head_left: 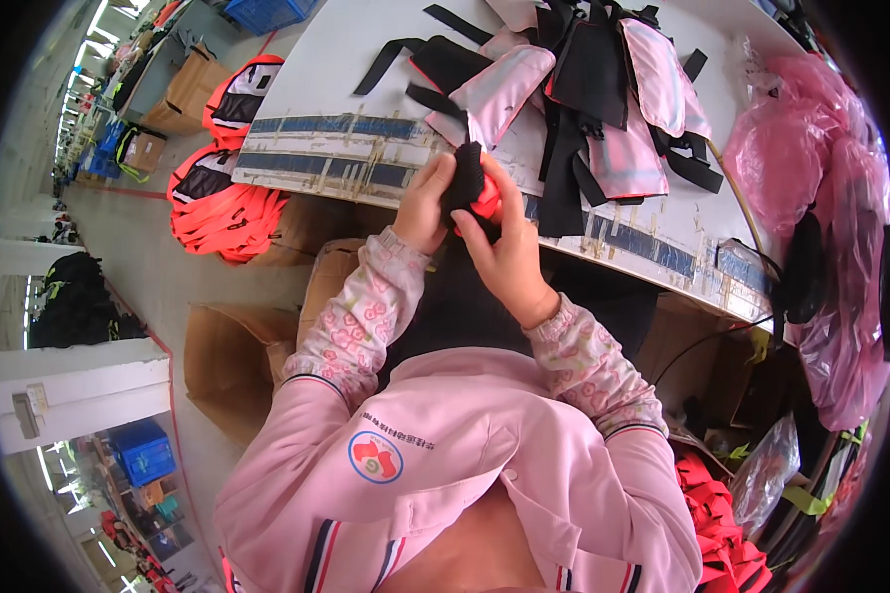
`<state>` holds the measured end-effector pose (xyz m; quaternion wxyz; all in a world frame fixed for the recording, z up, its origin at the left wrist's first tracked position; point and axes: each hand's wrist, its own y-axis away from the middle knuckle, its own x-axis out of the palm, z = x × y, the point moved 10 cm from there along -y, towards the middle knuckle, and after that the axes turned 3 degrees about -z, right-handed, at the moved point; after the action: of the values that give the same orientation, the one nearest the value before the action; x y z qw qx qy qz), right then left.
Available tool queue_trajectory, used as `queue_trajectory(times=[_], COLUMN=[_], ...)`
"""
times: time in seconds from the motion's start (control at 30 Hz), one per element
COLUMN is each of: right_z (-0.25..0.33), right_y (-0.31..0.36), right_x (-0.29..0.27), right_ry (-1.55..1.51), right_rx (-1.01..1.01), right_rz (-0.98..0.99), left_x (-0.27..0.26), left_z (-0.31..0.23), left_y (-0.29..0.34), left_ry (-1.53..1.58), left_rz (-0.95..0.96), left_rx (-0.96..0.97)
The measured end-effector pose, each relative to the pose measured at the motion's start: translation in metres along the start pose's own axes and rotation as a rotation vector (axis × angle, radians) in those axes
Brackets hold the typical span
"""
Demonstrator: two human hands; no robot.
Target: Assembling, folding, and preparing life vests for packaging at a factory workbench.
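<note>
Above the near edge of the worktable, both my hands are closed on a black fabric piece (467, 173) with a bright orange-red part. My left hand (424, 206) grips its left side, fingers curled behind it. From the right, my right hand (512, 240) pinches the piece between thumb and fingers, beside the orange-red part. A black strap runs up from the piece toward the pile on the table. Just beyond my hands lies a pink fabric panel (507, 91) with a grey stripe, part of a heap of similar pink and black strapped panels (588, 84). My fingers hide much of the held piece.
The white worktable (316, 84) has a taped, worn edge. Pink plastic bags (796, 138) hang at the right. Orange-red bags (229, 198) are stacked left of the table, and an open cardboard box (237, 356) stands below. More orange-red fabric (717, 524) lies at lower right.
</note>
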<state>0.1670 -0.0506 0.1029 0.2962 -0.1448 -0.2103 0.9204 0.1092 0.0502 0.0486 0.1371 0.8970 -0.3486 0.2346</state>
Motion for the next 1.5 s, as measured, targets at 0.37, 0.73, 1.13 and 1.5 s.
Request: queue_trajectory(times=[0.37, 0.73, 1.13, 1.5], right_z=[-0.021, 0.039, 0.061, -0.085], right_y=[0.005, 0.03, 0.073, -0.082], right_x=[0.049, 0.1, 0.118, 0.067], right_ry=[0.25, -0.052, -0.083, 0.954], right_rx=[0.035, 0.181, 0.056, -0.282], right_rz=[0.222, 0.587, 0.81, 0.16], left_x=[-0.092, -0.231, -0.391, -0.409], left_z=[-0.108, -0.183, -0.254, -0.113], left_y=[-0.005, 0.03, 0.182, 0.157], left_ry=[-1.105, -1.105, -1.497, -1.345], left_rz=[-0.671, -0.818, -1.189, -0.599], left_rx=[0.785, 0.73, 0.54, -0.023])
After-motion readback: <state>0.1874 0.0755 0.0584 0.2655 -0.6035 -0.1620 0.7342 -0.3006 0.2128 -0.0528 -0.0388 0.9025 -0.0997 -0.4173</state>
